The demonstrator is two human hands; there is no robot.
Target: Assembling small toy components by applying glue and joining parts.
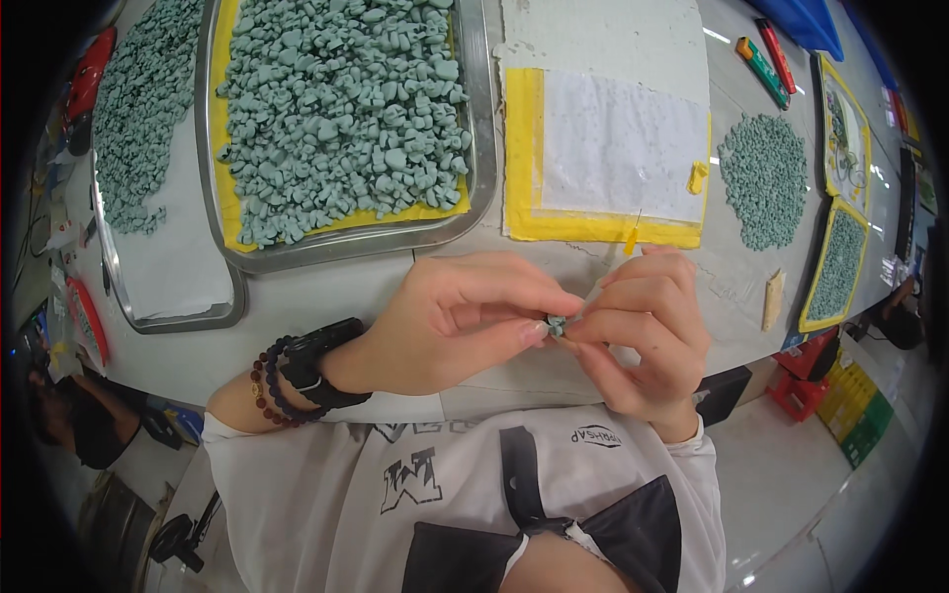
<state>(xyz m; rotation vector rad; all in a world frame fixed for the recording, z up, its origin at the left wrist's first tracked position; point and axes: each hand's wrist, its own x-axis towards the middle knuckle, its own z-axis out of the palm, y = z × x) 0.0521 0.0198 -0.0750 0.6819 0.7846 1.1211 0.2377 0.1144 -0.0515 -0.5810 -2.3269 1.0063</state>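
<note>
Above the table's near edge, a small grey-green molded piece (557, 324) is held between the fingertips of both hands. My left hand (440, 318) comes from the left with thumb and forefinger pinching it. My right hand (647, 321) grips its other side, fingers bent; something pale shows between these fingers, its kind unclear. Just beyond the right hand lies a thin needle with a yellow hub (632, 239), by the taped edge of a white sheet (623, 148) on a board. A metal tray (483, 119) heaped with similar grey-green pieces (341, 109) stands beyond my left hand.
A second tray (188, 318) of smaller pieces sits far left. To the right are a pile of small pieces (763, 183), a cream-coloured stick (773, 300), two box cutters (763, 72) and a yellow-edged tray (836, 262). Other people (94, 420) are at the sides.
</note>
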